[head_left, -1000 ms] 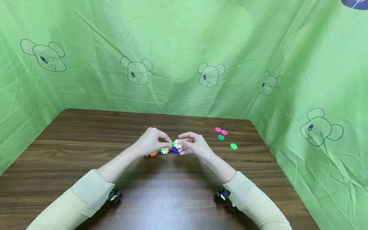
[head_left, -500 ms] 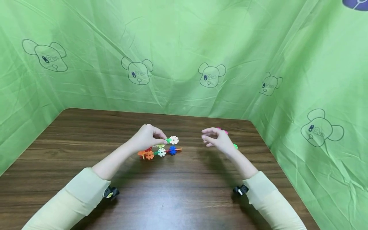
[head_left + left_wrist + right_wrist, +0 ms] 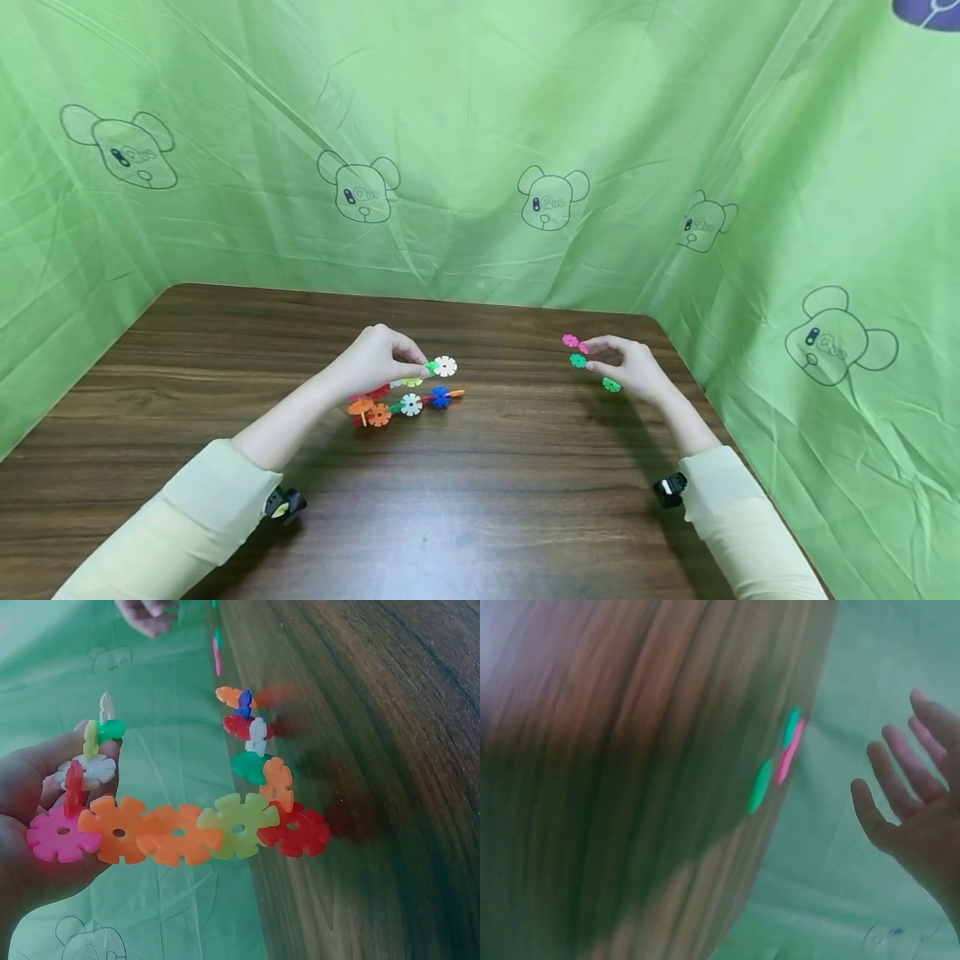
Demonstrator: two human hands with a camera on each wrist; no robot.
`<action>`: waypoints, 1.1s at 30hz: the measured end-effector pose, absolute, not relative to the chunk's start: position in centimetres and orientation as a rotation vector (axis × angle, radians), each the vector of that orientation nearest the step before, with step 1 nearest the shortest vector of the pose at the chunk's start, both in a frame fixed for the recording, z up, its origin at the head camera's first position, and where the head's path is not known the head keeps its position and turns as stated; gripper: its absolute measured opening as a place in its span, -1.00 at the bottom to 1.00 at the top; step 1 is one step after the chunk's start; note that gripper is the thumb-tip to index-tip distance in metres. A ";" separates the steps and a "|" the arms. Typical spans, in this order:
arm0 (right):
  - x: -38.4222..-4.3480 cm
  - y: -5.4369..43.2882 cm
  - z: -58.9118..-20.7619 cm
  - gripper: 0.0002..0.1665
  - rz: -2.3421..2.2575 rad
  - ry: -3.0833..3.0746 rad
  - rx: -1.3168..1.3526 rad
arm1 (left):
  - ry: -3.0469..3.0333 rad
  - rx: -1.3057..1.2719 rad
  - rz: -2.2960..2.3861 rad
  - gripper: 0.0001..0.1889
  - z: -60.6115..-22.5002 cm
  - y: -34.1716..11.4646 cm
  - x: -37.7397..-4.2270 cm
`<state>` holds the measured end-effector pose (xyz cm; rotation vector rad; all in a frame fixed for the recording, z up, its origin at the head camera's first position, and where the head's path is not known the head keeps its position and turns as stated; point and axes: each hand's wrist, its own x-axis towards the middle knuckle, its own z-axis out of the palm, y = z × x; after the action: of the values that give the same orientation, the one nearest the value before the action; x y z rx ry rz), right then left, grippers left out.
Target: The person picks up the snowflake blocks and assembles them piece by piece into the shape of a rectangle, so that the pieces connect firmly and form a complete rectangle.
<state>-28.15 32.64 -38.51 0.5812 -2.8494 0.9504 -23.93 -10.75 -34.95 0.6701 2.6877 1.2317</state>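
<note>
My left hand (image 3: 378, 362) pinches a green snowflake disc (image 3: 432, 367) near one end of a chain of linked plastic snowflake discs (image 3: 180, 834). A white disc (image 3: 446, 367) sticks out past the fingertips at that end. The chain bends round in a U, its other arm running through orange, green, white, red and blue discs (image 3: 440, 397) to an orange tip. In the right wrist view my right hand (image 3: 922, 780) has its fingers spread and holds nothing. It hovers by the loose discs, its fingertips overlapping a pink disc (image 3: 570, 341) and close to a dark green disc (image 3: 577, 360) in the head view.
A lighter green disc (image 3: 611, 385) lies below the right hand on the wooden table (image 3: 480, 500). Green fabric (image 3: 465, 125) with printed bear heads hangs around the table's back and sides.
My right hand has left the white disc at the chain's end and moved right to the loose discs. My left hand has shifted slightly left with the chain.
</note>
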 end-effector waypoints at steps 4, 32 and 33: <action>-28.7 34.7 -39.5 -0.59 0.810 -2.900 0.636 | 2.677 0.649 1.240 -0.91 -35.2 -11.2 -24.1; -30.3 38.2 -42.6 -0.79 0.667 -3.089 0.503 | 2.541 0.505 1.568 -0.74 -36.9 -11.8 -24.1; -30.3 38.2 -42.7 -0.79 0.674 -3.081 0.502 | 2.522 0.498 1.595 -0.73 -37.2 -11.8 -24.0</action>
<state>-30.30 38.18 -42.69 0.5023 -3.0815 0.6744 -24.05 -11.78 -37.21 0.4984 2.5216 1.5950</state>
